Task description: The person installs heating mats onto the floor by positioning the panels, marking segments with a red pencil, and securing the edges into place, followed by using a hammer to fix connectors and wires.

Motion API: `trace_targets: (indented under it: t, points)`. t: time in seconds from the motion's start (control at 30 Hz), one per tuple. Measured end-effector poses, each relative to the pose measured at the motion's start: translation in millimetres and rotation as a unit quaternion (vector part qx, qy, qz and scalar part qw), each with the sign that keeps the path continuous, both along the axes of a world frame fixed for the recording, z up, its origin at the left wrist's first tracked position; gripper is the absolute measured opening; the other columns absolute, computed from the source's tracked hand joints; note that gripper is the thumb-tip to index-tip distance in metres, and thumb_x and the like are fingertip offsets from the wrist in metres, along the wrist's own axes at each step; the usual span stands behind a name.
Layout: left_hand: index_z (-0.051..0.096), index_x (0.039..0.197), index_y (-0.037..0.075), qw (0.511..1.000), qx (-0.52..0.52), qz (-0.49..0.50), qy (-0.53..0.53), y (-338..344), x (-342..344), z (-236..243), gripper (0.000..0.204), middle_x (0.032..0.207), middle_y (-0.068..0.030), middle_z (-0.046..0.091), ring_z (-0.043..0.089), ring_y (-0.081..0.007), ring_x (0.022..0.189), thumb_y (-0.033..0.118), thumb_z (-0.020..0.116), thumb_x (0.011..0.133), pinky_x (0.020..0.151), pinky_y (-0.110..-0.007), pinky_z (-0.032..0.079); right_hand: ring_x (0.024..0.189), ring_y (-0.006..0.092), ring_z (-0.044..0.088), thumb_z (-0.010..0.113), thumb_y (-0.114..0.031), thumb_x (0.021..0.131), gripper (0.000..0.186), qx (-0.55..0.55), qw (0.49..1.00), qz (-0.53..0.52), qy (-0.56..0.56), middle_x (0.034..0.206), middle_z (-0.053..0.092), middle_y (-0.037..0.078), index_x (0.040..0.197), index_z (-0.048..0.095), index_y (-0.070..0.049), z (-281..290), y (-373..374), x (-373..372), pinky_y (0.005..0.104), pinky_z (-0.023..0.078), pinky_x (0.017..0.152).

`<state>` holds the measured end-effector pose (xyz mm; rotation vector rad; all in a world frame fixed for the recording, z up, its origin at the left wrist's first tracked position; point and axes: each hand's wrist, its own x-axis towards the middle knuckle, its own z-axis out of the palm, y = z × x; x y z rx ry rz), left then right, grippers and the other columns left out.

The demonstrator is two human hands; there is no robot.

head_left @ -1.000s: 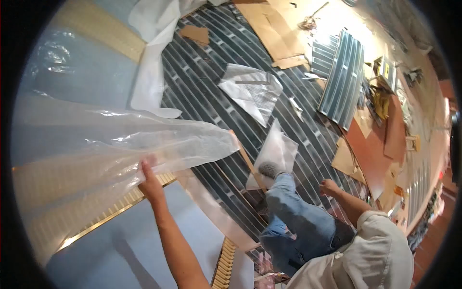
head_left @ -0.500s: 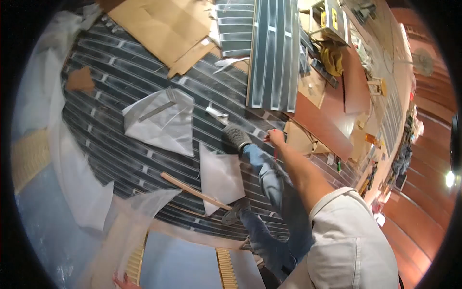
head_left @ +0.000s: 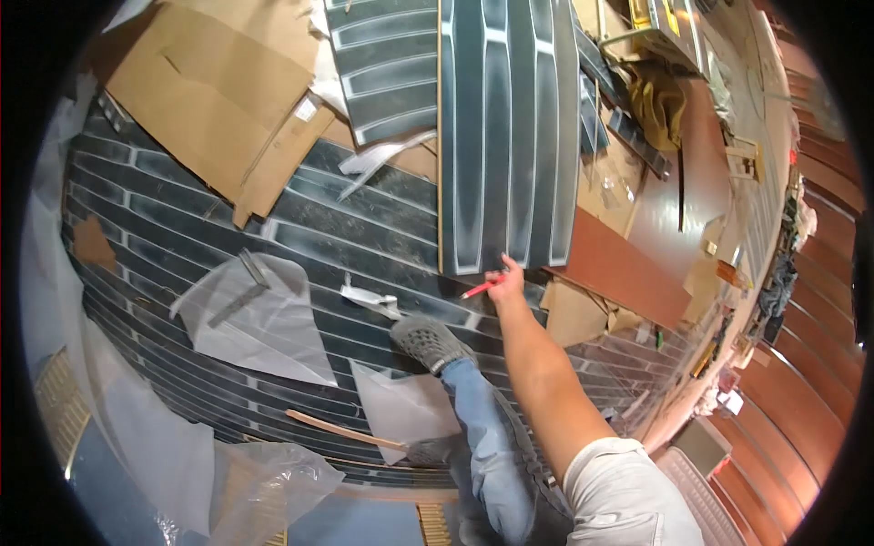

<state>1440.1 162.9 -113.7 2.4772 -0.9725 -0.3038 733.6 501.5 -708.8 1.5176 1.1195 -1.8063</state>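
Note:
My right hand is closed around a red pencil, whose tip sticks out to the left. The hand is at the near end of a long dark plank-patterned panel with pale stripes. From this view I cannot tell whether the fingers touch that edge. Just left of the hand, a crumpled white strip lies on the dark plank floor, close to my grey shoe. My left hand is out of view.
Cardboard sheets lie at the far left. White foam sheets and a thin wooden strip are on the floor near my feet. Reddish-brown boards and a metal-framed machine are to the right. Clear plastic hangs lower left.
My right hand has come to the panel's near end, and the pencil now points left. The left hand, at the lower left edge before, has gone out of view. The whole view has shifted.

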Motion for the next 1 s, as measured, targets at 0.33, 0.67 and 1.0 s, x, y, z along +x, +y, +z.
trace_targets:
  t: [0.33,0.67,1.0]
  points:
    - [0.059,0.118,-0.005,0.995,0.051,-0.004,0.085,-55,10,52,0.043,0.104,-0.0158,0.063,0.062,-0.0241,0.093,0.03,0.062,0.094,0.078,-0.035,0.053,0.045,0.0079,0.036,0.071,-0.026,0.088,0.015,-0.029,0.992,0.109,0.062,0.066,0.048,-0.006,0.084,0.059,-0.018,293,-17,-7,0.021,0.022,0.035]
    - [0.057,0.125,-0.003,0.941,-0.047,-0.083,0.325,-68,96,106,0.046,0.106,-0.0149,0.063,0.062,-0.0273,0.094,0.031,0.06,0.094,0.079,-0.038,0.054,0.059,0.0036,0.047,0.075,-0.02,0.082,0.02,0.095,0.928,0.209,0.293,0.081,0.058,-0.006,0.098,0.064,-0.013,682,-112,-73,0.0204,0.026,0.04]
    - [0.032,0.148,0.008,0.866,-0.213,0.05,0.45,-50,121,212,0.064,0.142,-0.0168,0.04,0.054,-0.0354,0.119,0.039,0.054,0.096,0.099,-0.042,0.048,0.039,0.0094,0.041,0.063,-0.027,0.086,0.026,0.16,0.854,0.317,0.38,0.051,0.046,-0.003,0.067,0.049,-0.018,909,-107,-41,0.0237,0.027,0.036]
